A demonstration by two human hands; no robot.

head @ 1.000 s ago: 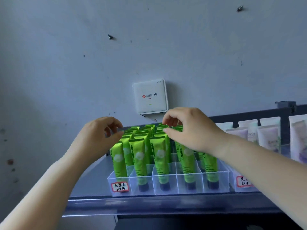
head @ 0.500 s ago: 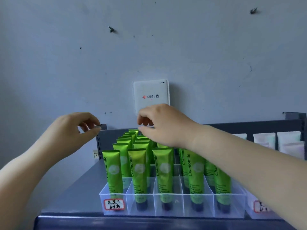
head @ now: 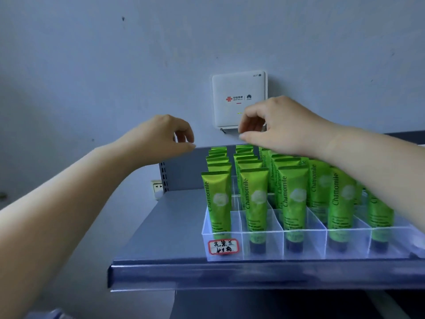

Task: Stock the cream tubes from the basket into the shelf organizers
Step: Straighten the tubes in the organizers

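A: Why is the left hand [head: 164, 137] off to the side?
B: It's empty, fingers loosely curled. The right hand [head: 273, 125], empty too, hovers above the back rows.
A: And the cream tubes [head: 255, 203]?
B: Upright in the clear organizer [head: 305, 244] on the shelf [head: 161, 229], so "Chamomile" faces out. The router [head: 239, 97] reads "WiFi".

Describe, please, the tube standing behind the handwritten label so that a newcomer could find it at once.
On the grey shelf stands a clear divided organizer full of green tubes. Take its front row, leftmost compartment: that green Chamomile tube alone has the red-bordered handwritten label before it.
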